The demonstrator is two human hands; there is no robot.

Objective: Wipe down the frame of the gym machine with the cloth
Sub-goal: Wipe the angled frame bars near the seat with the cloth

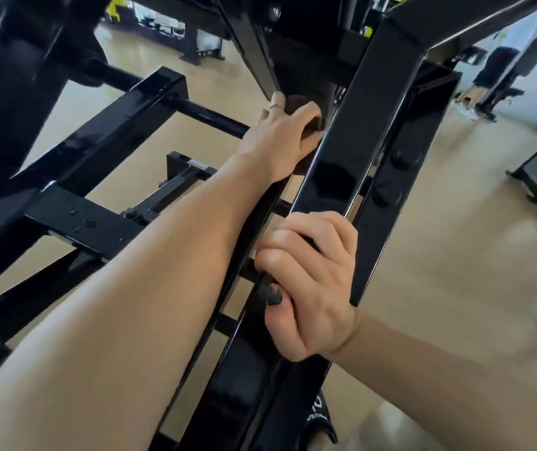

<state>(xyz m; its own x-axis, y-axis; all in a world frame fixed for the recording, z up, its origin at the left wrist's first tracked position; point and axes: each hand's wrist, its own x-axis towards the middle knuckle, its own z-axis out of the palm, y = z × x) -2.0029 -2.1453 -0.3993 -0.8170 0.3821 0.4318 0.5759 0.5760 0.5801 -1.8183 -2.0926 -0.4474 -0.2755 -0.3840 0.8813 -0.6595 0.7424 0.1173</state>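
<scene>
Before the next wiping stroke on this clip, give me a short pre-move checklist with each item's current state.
1. Cloth in hand: ok. The left hand grips a dark brown cloth.
2. Cloth against the frame: ok. It sits pressed beside the black slanted beam.
3. Bracing hand secure: ok. The right hand is curled round a lower frame bar.
4. Surface ahead wiped: not ok. Water droplets lie on the flat bracket at left.
5. Cloth clean enough: cannot tell, mostly hidden by the fingers.
6. Bystanders clear: ok. A person stands far off.
</scene>
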